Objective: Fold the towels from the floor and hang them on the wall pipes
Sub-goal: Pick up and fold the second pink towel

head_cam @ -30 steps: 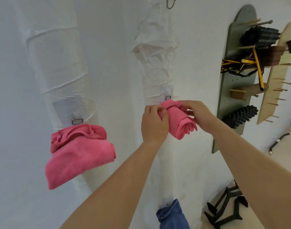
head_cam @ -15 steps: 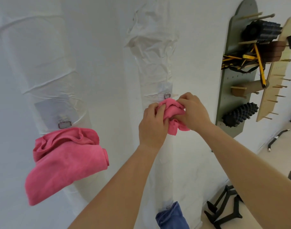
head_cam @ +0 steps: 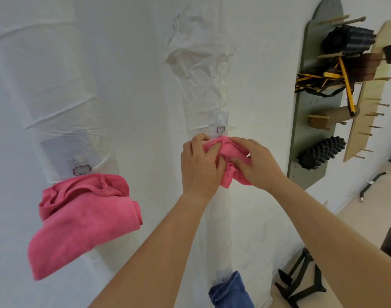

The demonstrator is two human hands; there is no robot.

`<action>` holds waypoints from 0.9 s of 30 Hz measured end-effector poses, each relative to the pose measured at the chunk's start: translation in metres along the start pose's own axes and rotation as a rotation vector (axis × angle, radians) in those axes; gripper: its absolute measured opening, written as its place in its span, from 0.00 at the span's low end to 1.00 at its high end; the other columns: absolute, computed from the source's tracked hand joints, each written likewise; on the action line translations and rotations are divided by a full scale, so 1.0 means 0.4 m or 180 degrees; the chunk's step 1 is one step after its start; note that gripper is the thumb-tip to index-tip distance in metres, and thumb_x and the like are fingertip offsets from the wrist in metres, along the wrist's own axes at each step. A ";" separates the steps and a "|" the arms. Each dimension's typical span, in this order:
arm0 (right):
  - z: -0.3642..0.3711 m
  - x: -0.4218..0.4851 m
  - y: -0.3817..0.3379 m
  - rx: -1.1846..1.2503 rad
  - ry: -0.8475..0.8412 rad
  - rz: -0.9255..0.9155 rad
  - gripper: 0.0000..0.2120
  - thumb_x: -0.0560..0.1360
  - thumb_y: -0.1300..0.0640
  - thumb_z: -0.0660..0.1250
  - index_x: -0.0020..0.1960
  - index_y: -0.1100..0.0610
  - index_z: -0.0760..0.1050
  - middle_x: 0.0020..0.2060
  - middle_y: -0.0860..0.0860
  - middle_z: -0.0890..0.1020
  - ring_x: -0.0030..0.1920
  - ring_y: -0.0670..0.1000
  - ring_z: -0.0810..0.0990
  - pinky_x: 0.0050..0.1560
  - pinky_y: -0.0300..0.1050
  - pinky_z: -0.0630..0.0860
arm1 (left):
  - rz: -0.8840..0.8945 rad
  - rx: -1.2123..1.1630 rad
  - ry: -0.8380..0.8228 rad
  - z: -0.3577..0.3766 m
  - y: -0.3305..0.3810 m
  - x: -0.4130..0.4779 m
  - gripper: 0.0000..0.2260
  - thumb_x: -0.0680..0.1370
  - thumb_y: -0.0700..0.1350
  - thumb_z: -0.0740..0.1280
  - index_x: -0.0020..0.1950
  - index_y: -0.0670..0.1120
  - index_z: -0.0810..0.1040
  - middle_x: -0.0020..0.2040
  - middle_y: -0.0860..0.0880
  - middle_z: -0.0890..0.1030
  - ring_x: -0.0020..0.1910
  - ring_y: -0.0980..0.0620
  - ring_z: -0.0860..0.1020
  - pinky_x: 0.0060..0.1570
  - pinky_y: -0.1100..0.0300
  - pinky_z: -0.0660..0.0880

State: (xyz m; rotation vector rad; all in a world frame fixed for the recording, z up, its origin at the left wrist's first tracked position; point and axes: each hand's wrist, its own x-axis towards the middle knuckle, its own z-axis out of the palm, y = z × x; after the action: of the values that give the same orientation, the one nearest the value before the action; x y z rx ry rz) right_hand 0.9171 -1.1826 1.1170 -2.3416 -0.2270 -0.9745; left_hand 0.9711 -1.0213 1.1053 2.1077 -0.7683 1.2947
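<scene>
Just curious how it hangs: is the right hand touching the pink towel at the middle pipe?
Touching. In the head view, the right hand pinches folds of the pink towel.

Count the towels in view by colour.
Pink: 2, the hung pink towel and the gripped pink towel, held by the left hand and the right hand
Blue: 1, the blue towel
Total: 3

Towels around the middle pipe
A bunched towel (head_cam: 229,152) sits on the middle pipe (head_cam: 203,85), just under its ring (head_cam: 221,129); a second towel (head_cam: 83,221) hangs to the pipe's left, a third towel (head_cam: 231,292) low on it, and a pegboard (head_cam: 305,134) to its right.
</scene>
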 end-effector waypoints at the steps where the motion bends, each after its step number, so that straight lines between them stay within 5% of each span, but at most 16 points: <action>1: 0.005 0.003 -0.002 0.0089 0.0079 0.0054 0.24 0.73 0.54 0.69 0.69 0.49 0.73 0.54 0.48 0.81 0.50 0.47 0.78 0.53 0.43 0.75 | 0.0048 0.0044 0.0032 0.003 0.004 -0.009 0.15 0.76 0.47 0.66 0.61 0.48 0.82 0.60 0.45 0.76 0.52 0.44 0.72 0.49 0.51 0.75; 8: 0.034 0.039 -0.013 0.0175 0.0313 0.0499 0.13 0.67 0.58 0.72 0.51 0.52 0.78 0.38 0.48 0.81 0.40 0.52 0.79 0.42 0.51 0.77 | -0.0070 -0.0564 0.0054 0.007 -0.014 -0.027 0.16 0.75 0.46 0.71 0.62 0.48 0.81 0.58 0.50 0.79 0.50 0.49 0.79 0.42 0.54 0.79; 15: 0.025 0.024 -0.026 -0.0274 -0.0310 0.0718 0.26 0.70 0.50 0.63 0.69 0.42 0.70 0.48 0.49 0.78 0.49 0.54 0.80 0.46 0.48 0.76 | -0.0459 -0.0216 -0.0621 -0.036 0.042 -0.002 0.16 0.76 0.46 0.66 0.65 0.49 0.78 0.61 0.49 0.75 0.56 0.47 0.73 0.43 0.50 0.78; 18: -0.017 0.009 -0.058 -0.0109 -0.0635 0.0968 0.32 0.71 0.51 0.61 0.75 0.41 0.64 0.64 0.53 0.73 0.62 0.57 0.75 0.61 0.52 0.75 | -0.0607 0.0072 -0.1108 -0.089 0.073 0.021 0.19 0.77 0.51 0.64 0.69 0.53 0.74 0.66 0.50 0.70 0.61 0.46 0.69 0.51 0.52 0.76; 21: -0.074 0.000 -0.099 -0.0063 -0.0531 0.1132 0.29 0.75 0.57 0.60 0.76 0.44 0.63 0.72 0.53 0.68 0.71 0.59 0.66 0.72 0.57 0.66 | -0.0693 -0.0012 -0.1354 -0.153 0.090 0.036 0.21 0.78 0.53 0.62 0.71 0.55 0.71 0.68 0.51 0.69 0.65 0.46 0.67 0.57 0.50 0.75; 27: -0.143 -0.037 -0.215 -0.0385 -0.0415 0.1147 0.25 0.78 0.53 0.59 0.75 0.48 0.66 0.73 0.52 0.67 0.72 0.58 0.66 0.70 0.57 0.67 | -0.0718 -0.0047 -0.1450 -0.283 0.112 0.040 0.17 0.79 0.51 0.60 0.67 0.52 0.73 0.68 0.49 0.72 0.64 0.45 0.70 0.56 0.51 0.73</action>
State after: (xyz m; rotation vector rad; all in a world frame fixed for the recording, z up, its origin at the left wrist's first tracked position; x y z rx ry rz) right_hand 0.8414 -1.1447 1.1777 -2.4436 0.2045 -0.6768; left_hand 0.8774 -0.9757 1.1707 2.4290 -0.6878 0.6957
